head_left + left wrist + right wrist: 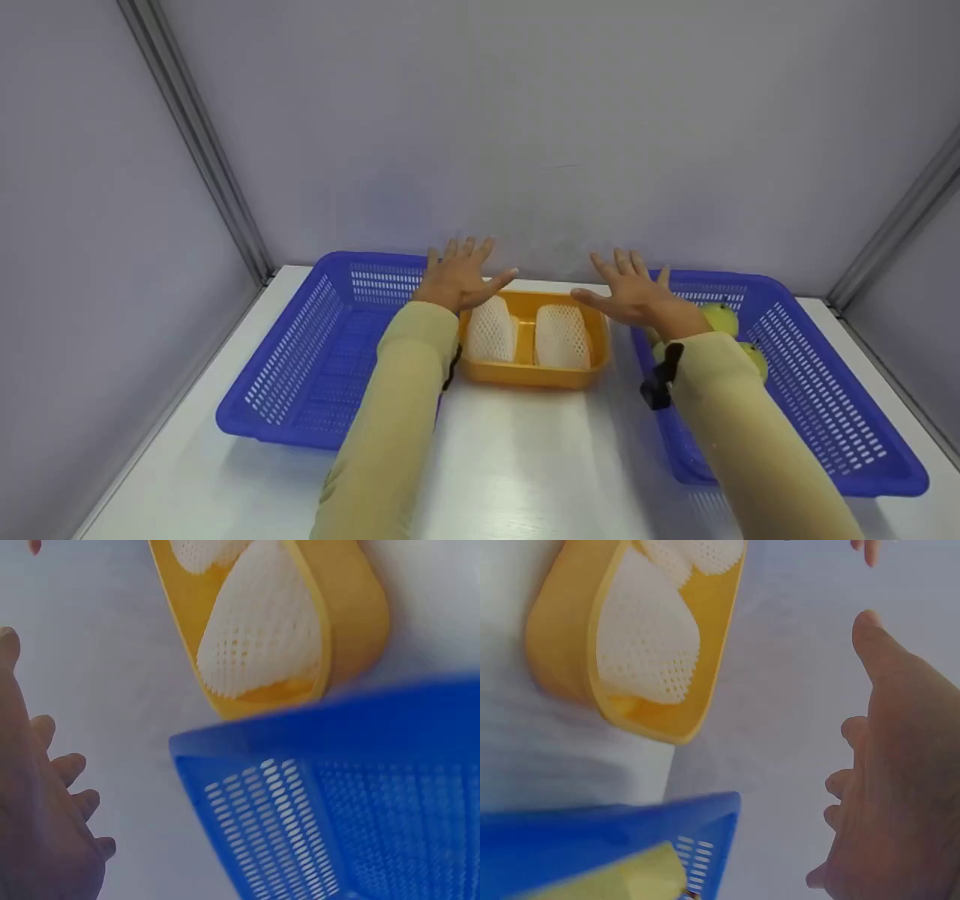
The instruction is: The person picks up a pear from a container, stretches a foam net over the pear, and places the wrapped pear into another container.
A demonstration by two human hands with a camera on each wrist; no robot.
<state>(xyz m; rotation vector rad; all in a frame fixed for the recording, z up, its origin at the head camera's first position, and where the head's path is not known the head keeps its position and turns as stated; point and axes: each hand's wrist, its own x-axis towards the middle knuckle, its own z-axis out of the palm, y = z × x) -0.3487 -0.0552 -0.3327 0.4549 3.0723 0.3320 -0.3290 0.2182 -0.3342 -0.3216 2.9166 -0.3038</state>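
Observation:
Both hands are held up over the table with fingers spread, and neither holds anything. My left hand hovers between the left blue basket and the yellow tray. My right hand is above the gap between that tray and the right blue basket. Inside the tray lie white foam net sleeves, one at the left and one at the right. Several yellow-green round fruits sit in the right basket, partly hidden by the right wrist and sleeve.
A white table carries both baskets and the tray. Grey panels stand behind and at both sides, joined by metal corner posts. The left basket shows a bare slatted bottom. A black strap device is on the right wrist.

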